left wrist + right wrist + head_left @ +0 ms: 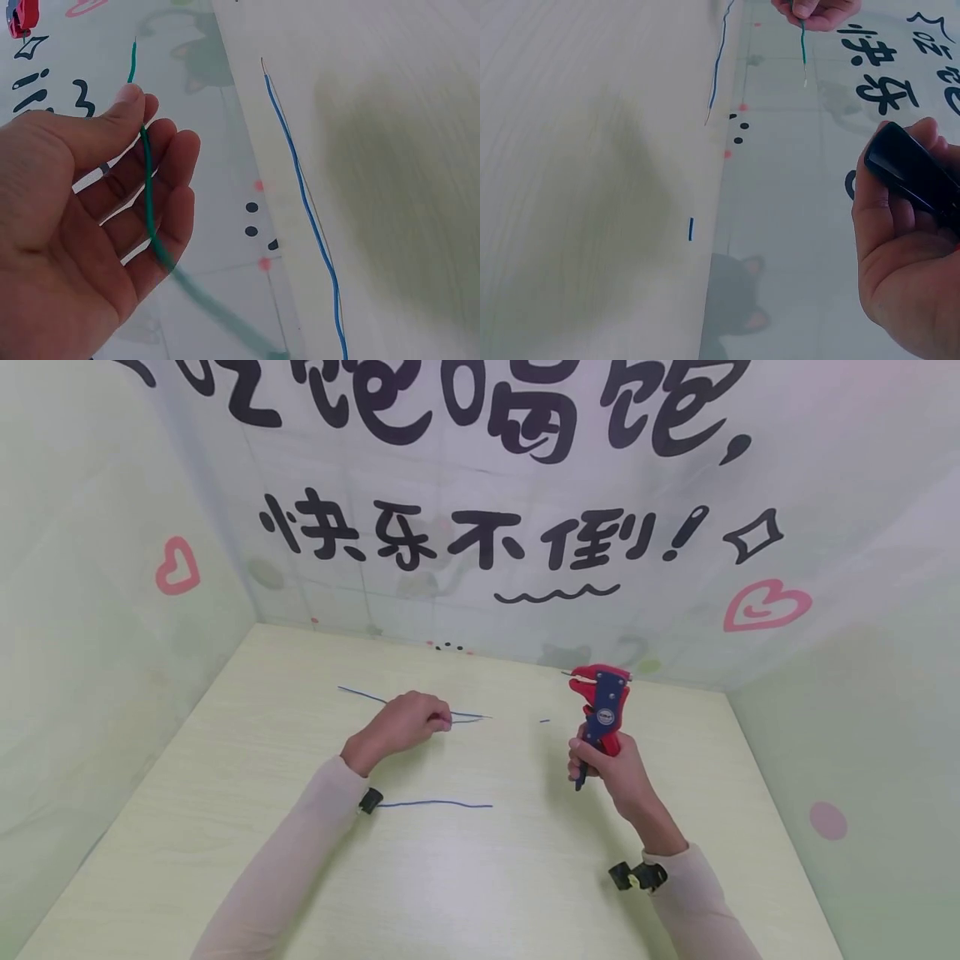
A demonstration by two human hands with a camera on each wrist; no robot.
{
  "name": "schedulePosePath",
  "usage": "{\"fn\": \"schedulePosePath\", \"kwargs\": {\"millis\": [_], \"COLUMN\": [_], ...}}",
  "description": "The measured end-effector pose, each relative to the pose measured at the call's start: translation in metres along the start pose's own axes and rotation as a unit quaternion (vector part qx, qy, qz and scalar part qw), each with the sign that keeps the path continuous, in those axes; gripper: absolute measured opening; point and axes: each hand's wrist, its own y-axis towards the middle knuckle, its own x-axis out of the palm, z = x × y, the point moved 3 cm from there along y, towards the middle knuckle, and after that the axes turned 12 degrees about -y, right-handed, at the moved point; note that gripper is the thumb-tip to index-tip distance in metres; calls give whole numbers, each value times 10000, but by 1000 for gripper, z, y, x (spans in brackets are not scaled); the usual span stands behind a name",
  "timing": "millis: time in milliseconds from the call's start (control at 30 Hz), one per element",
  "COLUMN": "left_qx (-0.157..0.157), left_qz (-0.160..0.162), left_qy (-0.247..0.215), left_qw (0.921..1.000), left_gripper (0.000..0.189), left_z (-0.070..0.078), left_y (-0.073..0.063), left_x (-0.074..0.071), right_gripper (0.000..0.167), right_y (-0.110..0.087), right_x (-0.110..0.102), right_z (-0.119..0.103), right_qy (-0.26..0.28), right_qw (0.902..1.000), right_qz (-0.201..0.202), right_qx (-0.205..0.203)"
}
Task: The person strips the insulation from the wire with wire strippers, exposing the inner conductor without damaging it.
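My left hand [405, 722] pinches a green wire [148, 169] between thumb and forefinger, the other fingers loosely bent behind it. Bare metal shows at the wire's free tip. In my right hand [615, 768] is a red and dark blue wire stripper [606, 706], gripped by its handles and held upright with its head up. A short thin piece juts from the stripper's nose. Below my left hand, a blue wire [304, 191] with a bared end lies on the table. The right wrist view catches only the stripper's dark handle end [911, 169].
A second blue wire [438, 802] lies nearer the front, one end hidden by the left wrist camera [370, 801]. Between the hands is a short blue scrap [545, 721]. Printed cloth walls [450, 602] border the pale table [465, 877] at the back and sides.
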Motion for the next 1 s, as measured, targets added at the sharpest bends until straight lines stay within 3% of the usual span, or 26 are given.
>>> {"fn": "schedulePosePath", "kwargs": {"millis": [267,667,1000], "left_qx": [60,167,-184], "left_qz": [-238,-328,-405], "left_qy": [271,832,795], "left_qw": [9993,9958,9958], "left_gripper": [11,9,8], "left_z": [-4,-13,-27], "left_y": [1,3,7], "left_x": [7,25,36], "right_gripper": [21,20,20], "right_y": [0,1,2], "right_x": [-1,-2,0], "right_z": [-3,-3,-1], "right_qy": [99,177,303], "right_qw": [9998,9992,9986], "right_qz": [46,74,-69], "right_qx": [-174,-343,-439]}}
